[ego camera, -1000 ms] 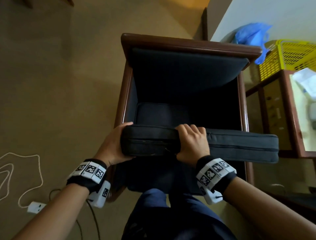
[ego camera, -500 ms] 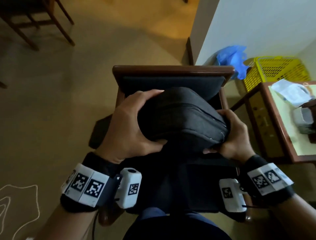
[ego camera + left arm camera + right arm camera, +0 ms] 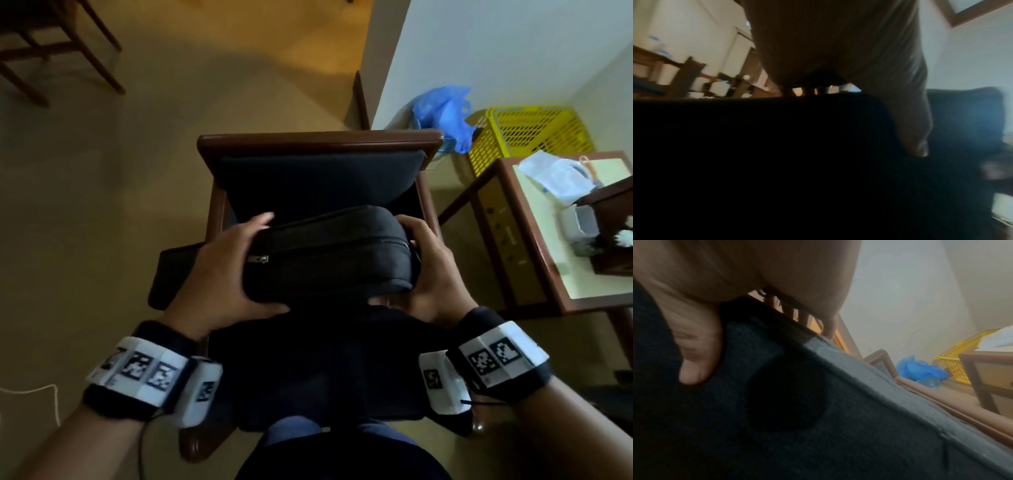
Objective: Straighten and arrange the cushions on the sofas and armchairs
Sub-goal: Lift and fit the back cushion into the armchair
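A dark grey zipped seat cushion [image 3: 325, 253] is held on edge above the wooden armchair [image 3: 318, 144], its zip pull facing me. My left hand [image 3: 226, 270] grips its left end, fingers over the top and thumb underneath. My right hand [image 3: 428, 267] grips the right end the same way. The chair's back cushion [image 3: 318, 181] stands upright behind. In the left wrist view the cushion [image 3: 777, 162] is a black mass under my palm. The right wrist view shows my thumb [image 3: 696, 353] pressed on the grey fabric [image 3: 838, 402].
A wooden side table [image 3: 534, 240] with tissues and a box stands right of the chair. A yellow basket [image 3: 527, 133] and a blue plastic bag [image 3: 442, 116] sit by the wall. Another chair's legs [image 3: 51, 51] show at far left. A white cord [image 3: 30, 390] lies on the floor.
The cushion was lying flat across the chair arms and is now turned up on edge. My hands shifted to its two ends. The cushion has sunk slightly toward the seat.
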